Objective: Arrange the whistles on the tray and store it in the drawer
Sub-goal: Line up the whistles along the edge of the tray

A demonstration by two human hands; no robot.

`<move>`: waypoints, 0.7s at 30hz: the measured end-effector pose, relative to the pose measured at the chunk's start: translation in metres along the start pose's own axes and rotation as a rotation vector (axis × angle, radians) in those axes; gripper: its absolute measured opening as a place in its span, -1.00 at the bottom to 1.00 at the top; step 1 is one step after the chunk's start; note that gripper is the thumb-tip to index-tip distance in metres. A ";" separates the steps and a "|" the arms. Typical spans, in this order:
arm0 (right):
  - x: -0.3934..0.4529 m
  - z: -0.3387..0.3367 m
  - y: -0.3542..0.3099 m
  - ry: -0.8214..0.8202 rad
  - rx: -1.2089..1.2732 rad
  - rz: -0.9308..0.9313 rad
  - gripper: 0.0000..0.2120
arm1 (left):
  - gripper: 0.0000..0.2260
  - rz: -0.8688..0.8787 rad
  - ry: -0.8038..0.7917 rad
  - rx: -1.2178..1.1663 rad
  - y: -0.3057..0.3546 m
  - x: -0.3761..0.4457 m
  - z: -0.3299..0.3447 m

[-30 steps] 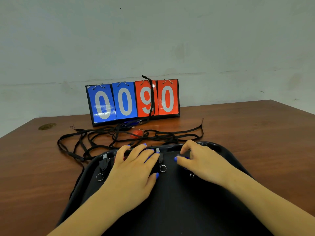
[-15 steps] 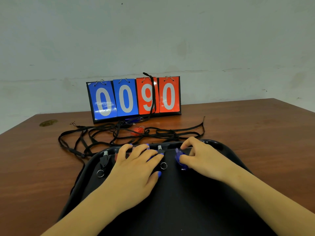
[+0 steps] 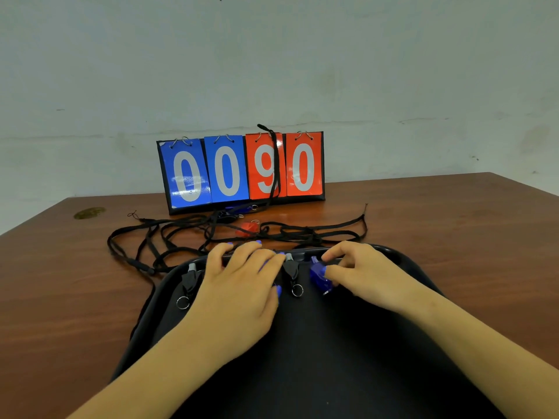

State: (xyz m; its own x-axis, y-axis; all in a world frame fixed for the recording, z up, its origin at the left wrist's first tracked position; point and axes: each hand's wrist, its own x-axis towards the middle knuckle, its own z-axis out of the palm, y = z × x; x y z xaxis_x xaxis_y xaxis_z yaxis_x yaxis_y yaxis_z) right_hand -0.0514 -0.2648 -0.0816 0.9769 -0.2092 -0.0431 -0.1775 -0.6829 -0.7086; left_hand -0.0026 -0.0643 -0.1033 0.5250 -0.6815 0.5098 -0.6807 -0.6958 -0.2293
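Your two hands work at the far edge of the black tray [image 3: 423, 267], lining up whistles.

The tray holds three visible whistles in a row near its far rim: a black whistle [image 3: 188, 279] at the left, a second black whistle [image 3: 292, 269] in the middle, a blue whistle [image 3: 319, 275] to the right; your left hand [image 3: 242, 285] lies flat between the two black ones, fingers spread and holding nothing; your right hand [image 3: 363, 273] pinches the blue whistle with curled fingers; a red whistle [image 3: 248, 228] lies among the black cords [image 3: 157, 237] on the table [image 3: 60, 282], before the scoreboard [image 3: 242, 169].
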 end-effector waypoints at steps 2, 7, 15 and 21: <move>0.000 -0.001 -0.001 -0.053 0.006 0.006 -0.69 | -0.61 -0.054 0.048 0.022 -0.003 0.002 -0.004; 0.000 -0.003 0.000 -0.102 -0.010 0.005 -0.59 | -0.63 -0.102 0.087 0.020 -0.010 0.005 -0.003; 0.003 0.001 0.002 -0.016 -0.069 -0.029 -0.65 | -0.58 0.094 -0.042 -0.026 0.001 0.001 0.003; 0.008 0.006 0.003 0.048 -0.158 -0.020 -0.64 | -0.60 0.115 -0.093 -0.072 -0.002 -0.002 0.007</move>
State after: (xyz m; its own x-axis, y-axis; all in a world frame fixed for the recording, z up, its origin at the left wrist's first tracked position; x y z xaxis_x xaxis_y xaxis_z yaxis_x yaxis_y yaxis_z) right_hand -0.0436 -0.2643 -0.0878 0.9744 -0.2249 0.0069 -0.1778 -0.7883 -0.5891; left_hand 0.0010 -0.0635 -0.1095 0.4841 -0.7765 0.4034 -0.7722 -0.5959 -0.2204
